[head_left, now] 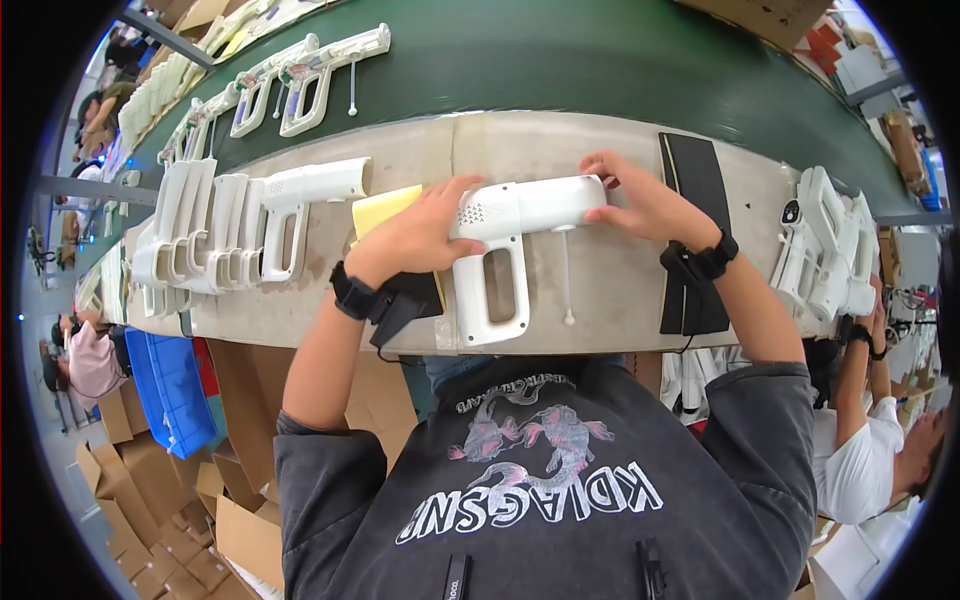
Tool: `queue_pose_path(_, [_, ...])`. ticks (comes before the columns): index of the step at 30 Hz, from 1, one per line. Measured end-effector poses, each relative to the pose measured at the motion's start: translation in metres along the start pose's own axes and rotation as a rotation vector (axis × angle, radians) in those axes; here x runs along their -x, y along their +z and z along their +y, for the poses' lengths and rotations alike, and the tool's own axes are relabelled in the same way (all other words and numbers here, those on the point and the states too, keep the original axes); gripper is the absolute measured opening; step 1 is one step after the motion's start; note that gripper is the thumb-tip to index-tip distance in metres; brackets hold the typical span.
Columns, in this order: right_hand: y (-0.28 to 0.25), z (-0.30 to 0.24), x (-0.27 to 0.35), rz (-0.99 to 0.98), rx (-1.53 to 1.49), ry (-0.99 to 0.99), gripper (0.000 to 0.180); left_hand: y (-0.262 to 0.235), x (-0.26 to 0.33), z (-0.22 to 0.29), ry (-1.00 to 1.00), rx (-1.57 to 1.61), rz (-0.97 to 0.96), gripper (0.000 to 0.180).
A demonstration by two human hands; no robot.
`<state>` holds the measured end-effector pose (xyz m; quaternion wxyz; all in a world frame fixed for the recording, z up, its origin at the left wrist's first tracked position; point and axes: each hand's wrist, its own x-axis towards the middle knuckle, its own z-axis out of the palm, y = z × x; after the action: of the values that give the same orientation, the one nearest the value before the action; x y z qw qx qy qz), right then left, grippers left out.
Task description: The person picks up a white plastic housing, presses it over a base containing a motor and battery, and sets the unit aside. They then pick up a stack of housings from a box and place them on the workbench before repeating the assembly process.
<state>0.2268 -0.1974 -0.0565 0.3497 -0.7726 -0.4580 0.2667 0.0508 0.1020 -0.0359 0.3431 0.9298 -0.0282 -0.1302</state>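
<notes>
A white gun-shaped plastic housing (pixel 545 207) lies on the worktable in front of me, its barrel end to the right and its looped handle toward me. My left hand (pixel 425 228) is closed around the rear end, thumb on the near side and fingers over the far edge. At the barrel's tip my right hand (pixel 640 203) grips the end between thumb and fingers. From under the barrel a thin white rod with a small ball tip (pixel 569 319) sticks out toward me. A yellow sheet (pixel 385 208) lies partly beneath my left hand.
White housing shells (pixel 285 235) stand in a row at the left. Gun-shaped halves with inner parts (pixel 305 90) sit on the green conveyor (pixel 520 70). Black foam strips (pixel 697 180) lie at right, before a pile of white housings (pixel 825 245). A co-worker (pixel 865 450) is at far right.
</notes>
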Motion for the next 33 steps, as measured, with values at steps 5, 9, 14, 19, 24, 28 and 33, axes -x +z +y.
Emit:
queue_pose_path(5, [-0.005, 0.004, 0.026, -0.039, -0.398, 0.115, 0.059, -0.011, -0.014, 0.014, 0.084, 0.101, -0.088, 0.092])
queue_pose_path(9, [0.003, -0.02, 0.077, 0.028, -0.769, 0.147, 0.071, -0.008, -0.002, 0.043, 0.156, 0.188, -0.073, 0.096])
queue_pose_path(14, [-0.008, -0.04, 0.146, 0.343, -0.958, 0.243, 0.055, 0.007, -0.025, 0.069, 0.287, 0.529, 0.18, 0.064])
queue_pose_path(19, [-0.035, -0.01, 0.238, 1.011, -1.249, 0.226, 0.044, -0.001, -0.029, 0.087, 0.337, 0.349, 0.41, 0.041])
queue_pose_path(24, [-0.095, 0.033, 0.315, 1.627, -1.087, 0.058, 0.031, 0.007, -0.017, 0.06, 0.252, 0.464, 0.261, 0.039])
queue_pose_path(28, [-0.124, 0.076, 0.358, 1.721, -0.857, 0.209, 0.033, 0.006, -0.012, 0.048, 0.229, 0.472, 0.186, 0.037])
queue_pose_path(33, [-0.124, 0.116, 0.373, 1.749, -0.599, 0.671, 0.051, -0.021, -0.018, 0.028, 0.237, 0.37, 0.235, 0.035])
